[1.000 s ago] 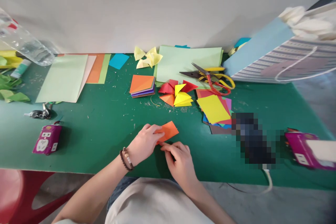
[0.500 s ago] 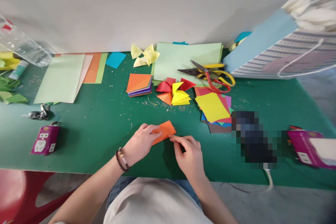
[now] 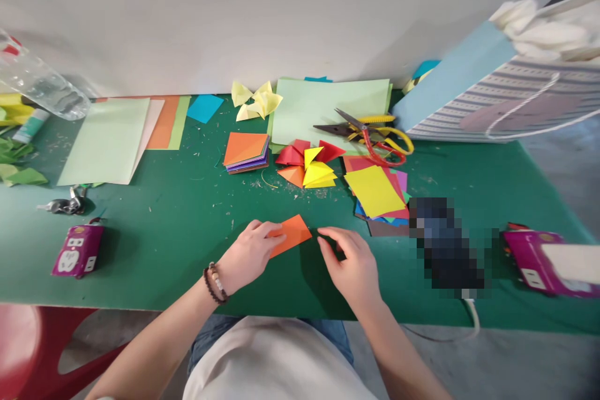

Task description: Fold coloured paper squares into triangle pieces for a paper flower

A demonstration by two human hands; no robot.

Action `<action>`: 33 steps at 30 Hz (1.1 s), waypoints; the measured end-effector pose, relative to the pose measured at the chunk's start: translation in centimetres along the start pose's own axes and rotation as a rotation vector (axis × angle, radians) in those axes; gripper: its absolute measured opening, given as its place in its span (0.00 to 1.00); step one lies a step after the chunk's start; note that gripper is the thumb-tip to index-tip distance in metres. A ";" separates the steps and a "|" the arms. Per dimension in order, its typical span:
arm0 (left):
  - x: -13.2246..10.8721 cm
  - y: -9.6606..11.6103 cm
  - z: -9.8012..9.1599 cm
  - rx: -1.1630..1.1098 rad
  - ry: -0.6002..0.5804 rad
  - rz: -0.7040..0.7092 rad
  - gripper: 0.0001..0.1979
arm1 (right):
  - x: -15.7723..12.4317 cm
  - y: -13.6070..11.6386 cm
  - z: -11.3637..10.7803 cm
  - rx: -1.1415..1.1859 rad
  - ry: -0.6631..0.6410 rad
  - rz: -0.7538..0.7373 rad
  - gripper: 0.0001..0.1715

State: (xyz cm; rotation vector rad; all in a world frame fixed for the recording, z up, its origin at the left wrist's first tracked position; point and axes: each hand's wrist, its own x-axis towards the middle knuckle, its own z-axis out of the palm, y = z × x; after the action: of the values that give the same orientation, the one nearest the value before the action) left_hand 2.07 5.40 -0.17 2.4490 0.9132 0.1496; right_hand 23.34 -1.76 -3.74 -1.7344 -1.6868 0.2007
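One folded orange origami paper (image 3: pixel 291 235) lies at lower centre of the green mat (image 3: pixel 140 250), partly under the left hand (image 3: pixel 250 249), its grip unclear. The right hand (image 3: pixel 349 262) is empty and open, just beside it. Above, a red-and-yellow folded paper piece (image 3: pixel 307 165) looks done, a stack of paper squares (image 3: pixel 246 151) remains unfolded, and a pixelated patch (image 3: pixel 445 244) at right hides what lies there.

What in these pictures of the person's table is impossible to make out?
All from the head view:
The dark object on the right of the table is pixelated, so its kind cannot be told.
The left hand covers part of the orange paper, hiding that corner.
The striped bag is cut off by the right edge.
The plastic bottle is cut off by the left edge.
The small metal items are too small to identify.
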 end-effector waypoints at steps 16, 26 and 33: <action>0.0 -0.5 0.5 -0.027 0.024 0.023 0.22 | -0.3 -2.1 2.2 -0.265 -0.142 -0.273 0.12; 0.0 -0.9 0.9 -0.035 0.031 0.045 0.17 | -1.7 -6.5 4.6 -0.169 -0.150 -0.374 0.17; -0.2 -0.3 1.1 -0.070 0.107 0.002 0.14 | -1.7 -4.4 3.1 -0.035 -0.146 -0.108 0.12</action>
State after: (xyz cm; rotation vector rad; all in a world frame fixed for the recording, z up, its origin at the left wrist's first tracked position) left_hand 2.02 5.00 -1.27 2.3963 0.9356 0.3110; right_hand 17.78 -2.60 -4.12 -1.6826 -1.8945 0.2551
